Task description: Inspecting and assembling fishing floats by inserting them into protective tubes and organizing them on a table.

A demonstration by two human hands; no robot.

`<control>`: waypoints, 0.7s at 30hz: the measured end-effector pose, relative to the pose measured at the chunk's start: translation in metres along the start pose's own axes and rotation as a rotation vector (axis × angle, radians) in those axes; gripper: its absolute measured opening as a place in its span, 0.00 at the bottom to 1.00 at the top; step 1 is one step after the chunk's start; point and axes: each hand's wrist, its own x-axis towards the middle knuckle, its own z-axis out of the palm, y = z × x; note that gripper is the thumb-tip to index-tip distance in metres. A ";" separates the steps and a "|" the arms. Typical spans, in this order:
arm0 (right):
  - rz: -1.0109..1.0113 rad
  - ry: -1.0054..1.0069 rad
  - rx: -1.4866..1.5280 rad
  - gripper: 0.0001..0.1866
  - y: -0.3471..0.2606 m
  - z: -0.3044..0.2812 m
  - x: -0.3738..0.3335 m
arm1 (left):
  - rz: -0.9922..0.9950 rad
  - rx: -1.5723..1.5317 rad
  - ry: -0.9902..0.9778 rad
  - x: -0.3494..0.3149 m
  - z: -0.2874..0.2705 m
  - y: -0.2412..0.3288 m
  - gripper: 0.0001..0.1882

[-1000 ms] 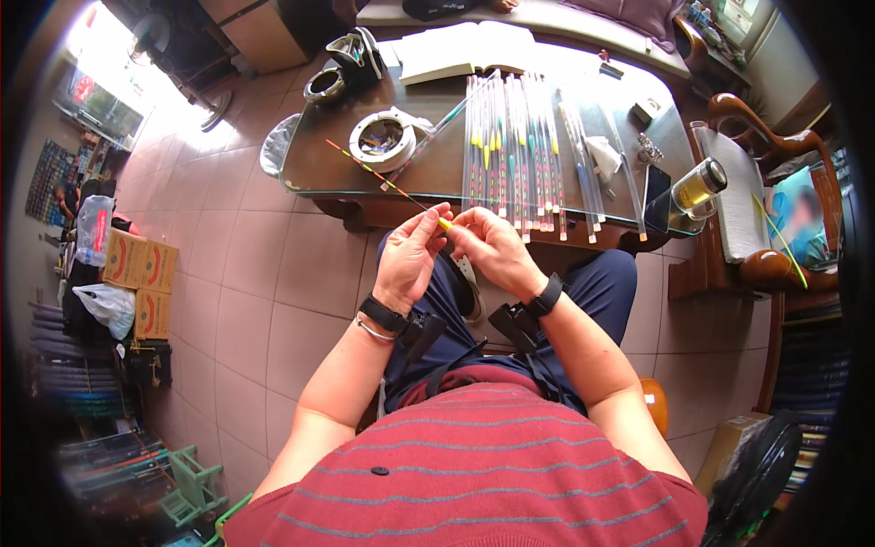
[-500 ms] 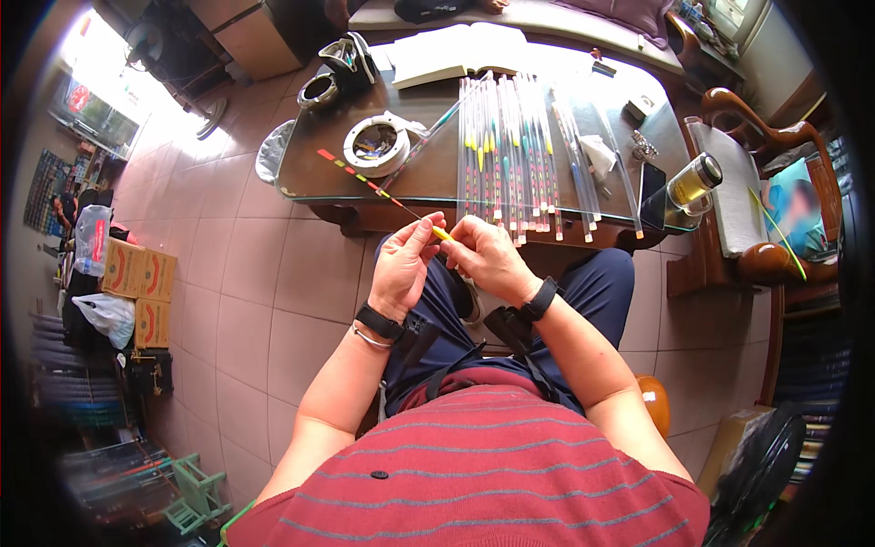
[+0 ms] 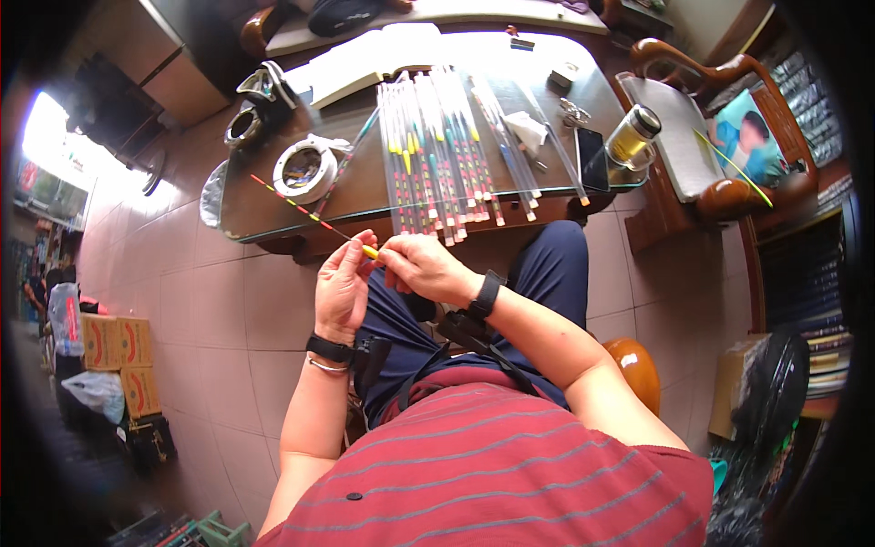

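Note:
A fishing float (image 3: 369, 252) with a yellow body and a long, striped red, yellow and black tip is held between my hands, just off the table's near edge. Its tip slants up and to the left. My left hand (image 3: 341, 290) pinches it where the thin stem meets the body. The fingers of my right hand (image 3: 425, 268) close on the body's right end and hide it. Beyond my hands, several similar floats in clear tubes (image 3: 436, 173) lie side by side on the glass-topped table (image 3: 355, 196), their ends reaching over its near edge.
On the table are a white ring-shaped holder (image 3: 284, 175), a black-and-white case (image 3: 266, 84), an open book (image 3: 342, 77), a phone (image 3: 591, 146) and a yellow-bodied flask (image 3: 632, 137). A wooden armchair (image 3: 670, 132) stands right, cardboard boxes (image 3: 118, 339) left.
The whole view has swung, so the table and hands sit further left in it. Both hands keep their hold on the float, with its tip still pointing up-left.

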 end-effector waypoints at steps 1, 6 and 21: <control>-0.098 0.056 -0.128 0.11 -0.001 0.000 0.000 | -0.012 -0.004 0.016 -0.001 0.001 0.001 0.12; -0.280 0.258 -0.352 0.13 0.002 0.000 0.000 | -0.034 -0.008 -0.025 0.001 0.004 -0.003 0.13; -0.294 0.256 -0.325 0.10 0.005 0.002 -0.004 | -0.021 0.022 0.010 0.001 -0.010 -0.008 0.09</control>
